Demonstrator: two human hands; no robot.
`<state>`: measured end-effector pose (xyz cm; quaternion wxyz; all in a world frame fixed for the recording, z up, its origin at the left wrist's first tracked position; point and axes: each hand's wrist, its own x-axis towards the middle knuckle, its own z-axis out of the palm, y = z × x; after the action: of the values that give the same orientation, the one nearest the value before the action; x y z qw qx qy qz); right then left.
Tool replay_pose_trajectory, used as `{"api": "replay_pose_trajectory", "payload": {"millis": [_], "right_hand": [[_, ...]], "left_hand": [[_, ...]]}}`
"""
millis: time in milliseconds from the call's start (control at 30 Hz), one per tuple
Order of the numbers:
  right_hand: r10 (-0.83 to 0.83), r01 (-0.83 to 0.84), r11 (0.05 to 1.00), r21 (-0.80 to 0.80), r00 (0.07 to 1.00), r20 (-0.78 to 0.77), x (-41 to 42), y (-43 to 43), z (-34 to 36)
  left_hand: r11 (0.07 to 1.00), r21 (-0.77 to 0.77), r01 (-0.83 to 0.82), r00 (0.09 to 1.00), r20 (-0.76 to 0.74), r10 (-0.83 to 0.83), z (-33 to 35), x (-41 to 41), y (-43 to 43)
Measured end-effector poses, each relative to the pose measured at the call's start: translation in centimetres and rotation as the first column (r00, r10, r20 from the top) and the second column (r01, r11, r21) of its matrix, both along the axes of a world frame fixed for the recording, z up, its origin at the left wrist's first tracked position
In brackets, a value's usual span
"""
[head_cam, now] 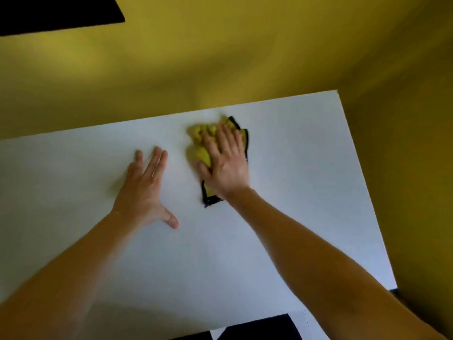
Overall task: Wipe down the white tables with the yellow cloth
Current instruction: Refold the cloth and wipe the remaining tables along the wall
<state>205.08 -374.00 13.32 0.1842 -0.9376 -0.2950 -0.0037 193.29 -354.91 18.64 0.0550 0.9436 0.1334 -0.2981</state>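
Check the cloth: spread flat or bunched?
Bunched. The cloth lies crumpled in lumps under the flat right hand, with black-edged corners poking out onto the table.

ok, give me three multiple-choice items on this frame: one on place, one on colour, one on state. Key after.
1. The yellow cloth lies:
A) under the right hand on the white table
B) on a chair
C) on the floor

2. The cloth's edging is:
A) red
B) black
C) white

3. The left hand is:
A) clenched in a fist
B) pinching the cloth
C) flat on the table, fingers straight

Key:
1 A, the hand presses it onto the tabletop.
2 B, a black border shows at its corners.
3 C, it rests palm down, apart from the cloth.
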Motion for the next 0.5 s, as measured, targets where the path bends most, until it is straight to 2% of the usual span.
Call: {"api": "replay_pose_trajectory", "payload": {"millis": [33, 67, 133, 167, 233, 300, 367, 400, 433, 500], "right_hand": [[0.191, -0.191, 0.981, 0.011, 0.981, -0.027, -1.9, 2.3, 0.2], [0.307, -0.307, 0.951, 0.026, 0.951, -0.031, -2.8, 3.4, 0.2], [0.336, -0.334, 0.939, 0.08, 0.942, -0.018, -1.5, 2.1, -0.2], [0.262, -0.259, 0.961, 0.1, 0.965, -0.015, 0.1, 0.2, -0.5], [-0.074, 0.073, 0.996, 0.057, 0.997, 0.022, 4.4, -5.6, -1.1], [-0.453, 0.454, 0.89, -0.028, 0.891, 0.039, 8.1, -11.3, -0.9], [-0.678, 0.681, 0.731, -0.043, 0.732, 0.063, 9.1, -12.2, -0.7], [-0.726, 0.728, 0.684, -0.038, 0.685, 0.058, 8.5, -10.2, -0.8], [-0.721, 0.722, 0.69, -0.041, 0.692, 0.048, 7.3, -7.0, -0.8], [-0.536, 0.537, 0.843, -0.018, 0.843, 0.035, 4.2, 1.1, -0.4]], "left_hand": [[0.999, 0.033, -0.005, 1.0, -0.015, 0.005, 0.0, -0.1, 0.1], [0.997, 0.073, -0.009, 0.999, -0.035, 0.012, 0.0, -0.1, 0.1], [0.995, 0.093, -0.024, 0.997, -0.07, 0.031, 0.1, 0.0, 0.2], [0.997, 0.075, -0.027, 0.997, -0.075, 0.032, 0.0, 0.1, 0.2], [0.999, 0.046, -0.027, 0.998, -0.062, 0.03, -0.2, 0.1, 0.5], [0.999, 0.026, -0.036, 0.998, -0.048, 0.038, -0.1, -0.1, 0.7], [0.999, 0.013, -0.046, 0.998, -0.032, 0.046, 0.0, -0.3, 0.7], [0.999, 0.009, -0.053, 0.998, -0.032, 0.053, 0.1, -0.5, 0.5], [0.998, 0.01, -0.06, 0.998, -0.032, 0.061, 0.1, -0.5, 0.4], [0.998, 0.016, -0.061, 0.998, -0.026, 0.062, 0.1, -0.3, 0.3]]}}
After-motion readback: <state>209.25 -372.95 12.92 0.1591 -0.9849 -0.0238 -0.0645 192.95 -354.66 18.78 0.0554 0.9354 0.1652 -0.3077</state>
